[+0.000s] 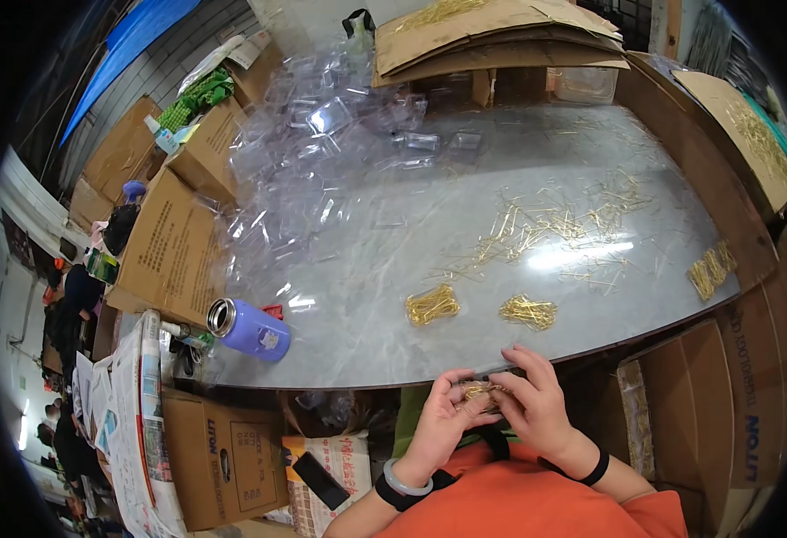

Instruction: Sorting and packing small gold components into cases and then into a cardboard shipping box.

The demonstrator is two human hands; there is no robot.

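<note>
In front of my body, at the near edge of the table (358, 350), my left hand (444, 421) and my right hand (539, 405) are closed together around a small bunch of gold wire hooks (478, 391). Fingers cover most of the bunch. Just beyond my hands lie two neat bundles: one gold bundle (433, 306) seems to sit in a clear plastic box, and another bundle (529, 312) is to its right. Loose gold wire hooks (546, 226) spread across the middle right of the table. More gold bundles (712, 271) rest by the right edge.
A heap of clear plastic boxes (308, 152) covers the table's left and back. An uncapped purple bottle (255, 330) stands at the front left. Cardboard boxes (174, 247) flank the left side, and a brown board (694, 166) borders the right. A phone (320, 481) lies below.
</note>
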